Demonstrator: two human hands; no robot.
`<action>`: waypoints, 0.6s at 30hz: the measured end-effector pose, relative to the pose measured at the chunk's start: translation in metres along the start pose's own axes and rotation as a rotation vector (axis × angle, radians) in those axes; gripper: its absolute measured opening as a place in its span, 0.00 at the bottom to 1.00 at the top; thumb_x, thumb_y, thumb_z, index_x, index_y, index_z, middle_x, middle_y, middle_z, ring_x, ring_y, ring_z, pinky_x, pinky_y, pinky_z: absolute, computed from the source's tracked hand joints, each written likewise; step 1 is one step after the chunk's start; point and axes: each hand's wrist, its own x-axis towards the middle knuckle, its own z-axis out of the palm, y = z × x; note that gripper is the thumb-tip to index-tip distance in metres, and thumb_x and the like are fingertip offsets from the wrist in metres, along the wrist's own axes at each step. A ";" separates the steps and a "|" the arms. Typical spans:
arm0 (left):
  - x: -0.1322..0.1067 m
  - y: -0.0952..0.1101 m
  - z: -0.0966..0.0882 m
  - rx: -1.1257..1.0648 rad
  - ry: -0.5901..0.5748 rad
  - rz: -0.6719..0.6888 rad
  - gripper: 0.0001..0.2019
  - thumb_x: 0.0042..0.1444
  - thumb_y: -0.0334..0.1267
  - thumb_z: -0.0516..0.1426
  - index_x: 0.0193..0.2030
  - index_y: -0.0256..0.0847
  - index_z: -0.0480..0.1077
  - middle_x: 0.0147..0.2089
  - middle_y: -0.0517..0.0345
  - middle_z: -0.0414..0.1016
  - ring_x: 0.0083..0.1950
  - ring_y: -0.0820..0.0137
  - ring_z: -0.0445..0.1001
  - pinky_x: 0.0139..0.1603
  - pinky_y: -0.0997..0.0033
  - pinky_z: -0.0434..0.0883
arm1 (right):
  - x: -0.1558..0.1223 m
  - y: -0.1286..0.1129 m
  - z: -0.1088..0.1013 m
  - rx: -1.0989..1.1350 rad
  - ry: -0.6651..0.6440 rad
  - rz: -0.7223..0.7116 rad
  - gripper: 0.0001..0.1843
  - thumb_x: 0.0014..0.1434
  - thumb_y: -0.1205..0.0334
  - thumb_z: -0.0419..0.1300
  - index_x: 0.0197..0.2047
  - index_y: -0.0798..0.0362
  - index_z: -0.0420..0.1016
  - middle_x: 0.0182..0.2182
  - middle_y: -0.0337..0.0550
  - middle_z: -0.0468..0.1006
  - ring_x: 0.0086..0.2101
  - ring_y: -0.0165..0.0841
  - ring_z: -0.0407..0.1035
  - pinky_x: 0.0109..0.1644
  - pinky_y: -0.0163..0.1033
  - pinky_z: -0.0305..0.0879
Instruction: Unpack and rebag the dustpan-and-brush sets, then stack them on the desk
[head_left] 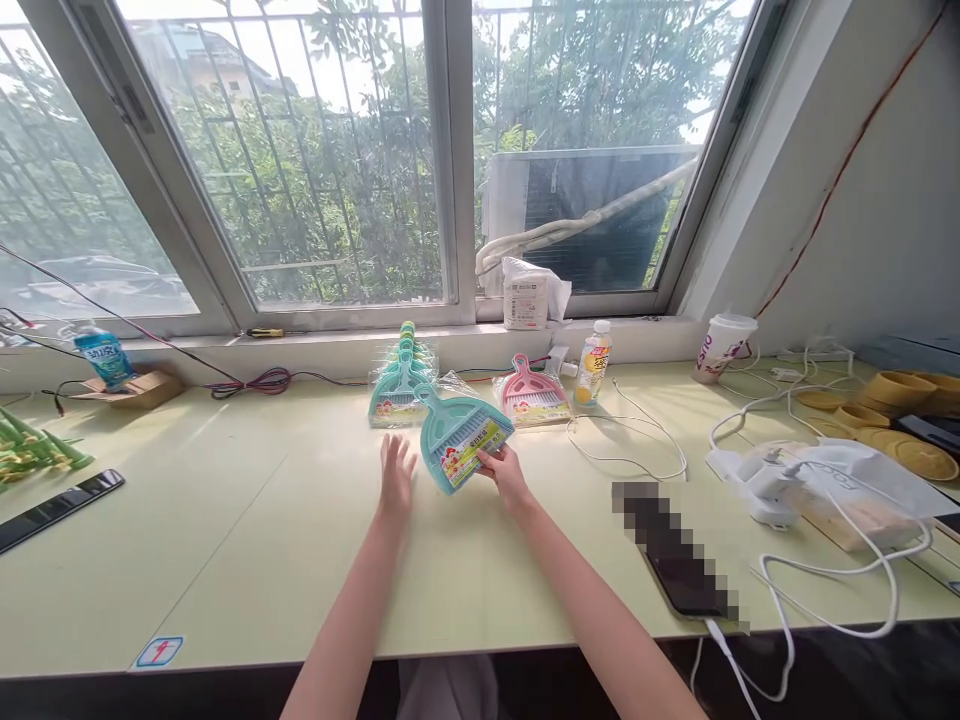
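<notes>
A teal dustpan and brush set [459,428] with a printed label is tilted above the table, its lower right edge pinched in my right hand [504,476]. To its left, my left hand [397,472] has its fingers apart and holds nothing. Behind them, several similar teal dustpan sets [401,378] in clear wrap stand in a row near the wall. A pink dustpan set [531,388], also wrapped, lies to the right of that row.
A drink bottle [593,364] stands right of the pink set. A charging phone [679,555], white cables and a power adapter [772,490] occupy the right side. At left are a blue bottle [106,357], a cardboard box [146,388] and a black flat bar [60,508].
</notes>
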 end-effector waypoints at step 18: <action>-0.014 -0.005 0.019 1.260 -0.021 0.479 0.07 0.58 0.40 0.52 0.37 0.44 0.70 0.37 0.53 0.72 0.35 0.63 0.70 0.35 0.67 0.64 | 0.007 0.020 0.007 -0.198 -0.068 0.009 0.24 0.38 0.55 0.70 0.38 0.54 0.71 0.30 0.41 0.79 0.32 0.37 0.75 0.35 0.46 0.77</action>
